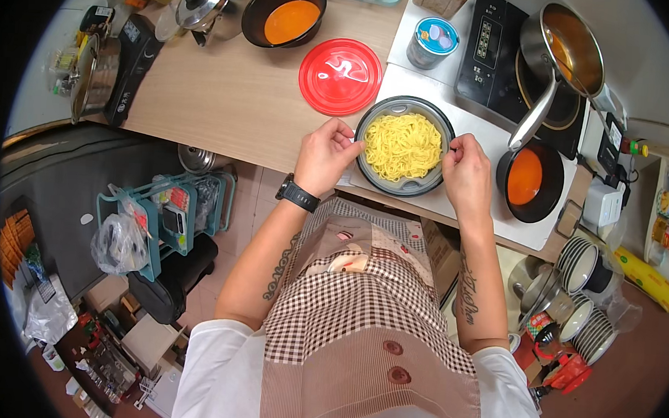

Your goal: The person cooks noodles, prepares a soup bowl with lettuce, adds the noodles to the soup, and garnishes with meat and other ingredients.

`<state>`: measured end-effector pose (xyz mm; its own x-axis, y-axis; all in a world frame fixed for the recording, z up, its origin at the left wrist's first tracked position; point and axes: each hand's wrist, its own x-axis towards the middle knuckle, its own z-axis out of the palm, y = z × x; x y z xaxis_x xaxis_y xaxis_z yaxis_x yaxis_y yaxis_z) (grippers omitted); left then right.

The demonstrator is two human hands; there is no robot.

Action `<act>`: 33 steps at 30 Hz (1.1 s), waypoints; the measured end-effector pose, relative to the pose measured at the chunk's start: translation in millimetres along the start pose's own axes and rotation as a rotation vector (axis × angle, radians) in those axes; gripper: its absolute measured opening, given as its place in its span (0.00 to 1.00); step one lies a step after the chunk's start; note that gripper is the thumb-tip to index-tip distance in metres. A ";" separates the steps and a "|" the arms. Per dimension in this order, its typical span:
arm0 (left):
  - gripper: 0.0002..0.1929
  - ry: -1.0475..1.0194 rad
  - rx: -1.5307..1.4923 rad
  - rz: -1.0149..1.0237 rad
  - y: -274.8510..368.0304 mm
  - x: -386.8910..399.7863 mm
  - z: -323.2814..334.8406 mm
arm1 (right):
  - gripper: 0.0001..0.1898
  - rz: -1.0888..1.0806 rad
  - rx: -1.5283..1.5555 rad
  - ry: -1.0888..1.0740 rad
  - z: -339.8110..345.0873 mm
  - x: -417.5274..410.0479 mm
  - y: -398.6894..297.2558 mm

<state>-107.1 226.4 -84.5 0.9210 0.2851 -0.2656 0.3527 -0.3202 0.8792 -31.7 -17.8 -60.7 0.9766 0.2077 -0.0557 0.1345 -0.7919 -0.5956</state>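
Note:
A round black bowl with a grey inner tray point(409, 185) stands at the counter's front edge. Yellow noodles point(402, 146) fill the tray's middle. At the bowl's left rim, my left hand point(327, 155) pinches the edge between thumb and fingers. Opposite it, my right hand point(467, 174) has its curled fingertips on the right rim. Just behind the bowl lies a round red plastic lid point(340, 76). To the right of my right hand sits a black bowl of orange-red soup point(555, 191). What lies under the tray is hidden.
Behind the right bowl, a steel saucepan point(571, 51) rests on a black induction cooker point(493, 63), its handle pointing towards me. A blue-lidded tub point(433, 42) stands left of the cooker. Another black bowl with orange soup point(254, 17) and a lidded steel pot point(203, 3) are farther back left.

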 end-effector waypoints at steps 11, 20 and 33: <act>0.09 -0.223 -0.471 -0.276 -13.9 12.7 -1.5 | 0.14 0.226 0.338 -0.150 -9.3 -0.8 16.2; 0.07 -0.312 -0.659 -0.318 -20.2 14.6 -4.1 | 0.14 0.309 0.600 -0.208 -8.0 -2.2 22.1; 0.10 -0.173 -0.577 -0.244 -13.2 2.6 3.7 | 0.11 -0.010 0.210 0.046 -12.0 -4.2 20.1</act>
<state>-108.8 228.0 -98.2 0.8561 0.1234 -0.5018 0.4537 0.2854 0.8442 -31.1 -41.5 -62.8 0.9826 0.1850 -0.0148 0.1114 -0.6516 -0.7503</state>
